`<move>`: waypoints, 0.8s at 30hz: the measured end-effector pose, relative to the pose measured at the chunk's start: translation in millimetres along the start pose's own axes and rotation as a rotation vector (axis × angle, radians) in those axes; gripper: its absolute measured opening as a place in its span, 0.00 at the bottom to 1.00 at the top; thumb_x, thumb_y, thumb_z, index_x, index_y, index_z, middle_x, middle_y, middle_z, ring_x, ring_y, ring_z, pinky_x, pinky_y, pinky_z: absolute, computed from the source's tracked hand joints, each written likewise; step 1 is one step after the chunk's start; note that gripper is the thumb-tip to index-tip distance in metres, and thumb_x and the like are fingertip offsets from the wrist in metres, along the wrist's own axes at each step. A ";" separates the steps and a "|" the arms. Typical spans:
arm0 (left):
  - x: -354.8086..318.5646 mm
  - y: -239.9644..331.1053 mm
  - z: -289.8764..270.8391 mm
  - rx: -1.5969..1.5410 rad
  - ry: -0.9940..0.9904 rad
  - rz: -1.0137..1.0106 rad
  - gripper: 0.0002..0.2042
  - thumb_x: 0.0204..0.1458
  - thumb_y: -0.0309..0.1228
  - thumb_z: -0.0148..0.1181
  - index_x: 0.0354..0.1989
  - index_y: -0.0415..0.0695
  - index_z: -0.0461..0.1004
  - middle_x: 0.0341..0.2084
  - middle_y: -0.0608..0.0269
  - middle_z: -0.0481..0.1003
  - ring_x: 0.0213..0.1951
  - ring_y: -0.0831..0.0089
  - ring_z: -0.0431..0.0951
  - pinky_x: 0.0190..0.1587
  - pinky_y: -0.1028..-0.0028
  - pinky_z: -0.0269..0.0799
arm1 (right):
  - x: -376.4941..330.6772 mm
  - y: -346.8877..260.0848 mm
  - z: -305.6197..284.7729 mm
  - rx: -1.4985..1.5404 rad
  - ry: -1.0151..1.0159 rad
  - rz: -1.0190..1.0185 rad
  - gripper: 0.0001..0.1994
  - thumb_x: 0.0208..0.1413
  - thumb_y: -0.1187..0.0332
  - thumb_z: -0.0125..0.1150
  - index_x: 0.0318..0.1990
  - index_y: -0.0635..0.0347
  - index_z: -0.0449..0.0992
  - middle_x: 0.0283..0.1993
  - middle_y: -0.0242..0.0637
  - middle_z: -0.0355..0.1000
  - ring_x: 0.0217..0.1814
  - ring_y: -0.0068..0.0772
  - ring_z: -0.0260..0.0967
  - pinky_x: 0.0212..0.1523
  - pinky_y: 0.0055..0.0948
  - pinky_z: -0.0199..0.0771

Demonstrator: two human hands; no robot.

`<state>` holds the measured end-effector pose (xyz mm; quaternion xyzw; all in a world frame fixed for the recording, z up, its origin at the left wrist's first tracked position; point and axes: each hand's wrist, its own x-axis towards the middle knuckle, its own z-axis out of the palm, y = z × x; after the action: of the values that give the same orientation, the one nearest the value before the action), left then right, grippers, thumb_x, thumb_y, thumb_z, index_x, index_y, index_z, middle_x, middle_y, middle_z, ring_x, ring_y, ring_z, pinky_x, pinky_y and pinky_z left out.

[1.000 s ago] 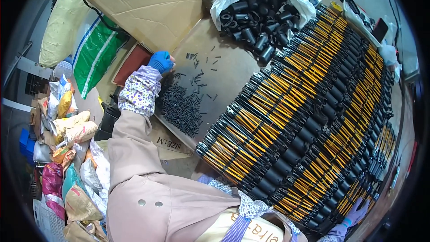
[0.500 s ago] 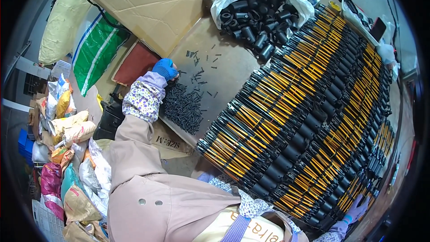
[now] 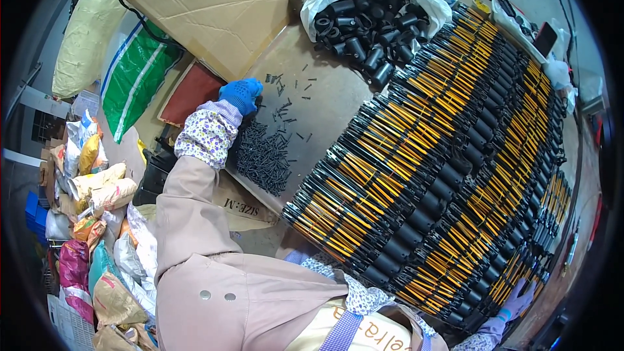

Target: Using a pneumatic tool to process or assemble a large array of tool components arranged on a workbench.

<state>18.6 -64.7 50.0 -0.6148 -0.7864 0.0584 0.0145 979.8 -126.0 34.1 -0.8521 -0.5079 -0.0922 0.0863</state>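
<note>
The left hand [image 3: 240, 95], in a blue glove, rests on the cardboard sheet [image 3: 325, 101] at the far end of the pile of small black screws [image 3: 263, 156]; whether its fingers are curled or spread cannot be told. Rightward lie rows of yellow-and-black rods [image 3: 442, 156]. At the lower right, the right hand [image 3: 518, 299], in a purple glove, touches the rods' edge, grip unclear.

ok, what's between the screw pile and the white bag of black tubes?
Head view: mostly bare brown board, with a thin scatter of loose dark screws between the screw pile and the white bag of black tubes. The left hand sits at the pile's upper-left edge.
</note>
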 end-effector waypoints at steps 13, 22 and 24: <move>2.0 14.2 -11.3 -0.854 -0.313 -0.578 0.06 0.46 0.28 0.61 0.24 0.38 0.75 0.17 0.57 0.75 0.15 0.71 0.73 0.19 0.76 0.68 | 1.7 -11.6 -4.1 0.015 -0.011 0.007 0.33 0.61 0.44 0.48 0.62 0.63 0.64 0.63 0.47 0.64 0.65 0.47 0.60 0.65 0.34 0.58; 10.4 0.4 9.9 -0.761 -0.281 -0.600 0.08 0.47 0.29 0.58 0.22 0.37 0.75 0.16 0.59 0.76 0.16 0.71 0.75 0.19 0.76 0.70 | 0.7 -7.0 -3.7 0.031 -0.009 0.023 0.32 0.61 0.44 0.49 0.62 0.62 0.64 0.63 0.47 0.64 0.65 0.47 0.60 0.65 0.34 0.58; 14.7 -10.4 20.1 -0.797 -0.259 -0.607 0.08 0.47 0.30 0.58 0.22 0.37 0.75 0.15 0.59 0.76 0.16 0.70 0.75 0.20 0.75 0.70 | 3.0 -3.1 -1.8 0.036 -0.006 0.025 0.32 0.61 0.44 0.49 0.62 0.62 0.64 0.63 0.47 0.64 0.65 0.47 0.60 0.65 0.34 0.58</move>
<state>3.0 -54.4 30.5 -0.3045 -0.8859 -0.1766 -0.3020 978.4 -122.5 36.7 -0.8568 -0.4993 -0.0794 0.1012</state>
